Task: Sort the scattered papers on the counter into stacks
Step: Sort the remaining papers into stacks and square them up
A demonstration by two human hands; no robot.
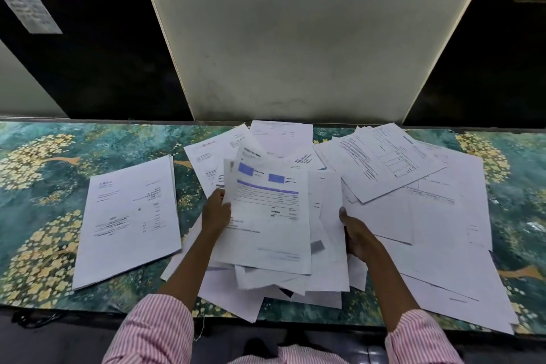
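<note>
A loose bundle of printed papers (274, 224) is lifted above the counter's middle, its top sheet an invoice with blue blocks. My left hand (215, 210) grips the bundle's left edge, thumb on top. My right hand (359, 233) holds its right edge from beneath. A neat stack of papers (127, 219) lies flat to the left, apart from the hands. Several scattered sheets (393, 165) overlap on the right and behind the bundle, some reaching the counter's front edge.
The counter (44, 174) has a green and gold floral surface. A pale upright panel (295, 38) rises behind the papers, with dark gaps on both sides. The front edge of the counter runs just above my striped sleeves.
</note>
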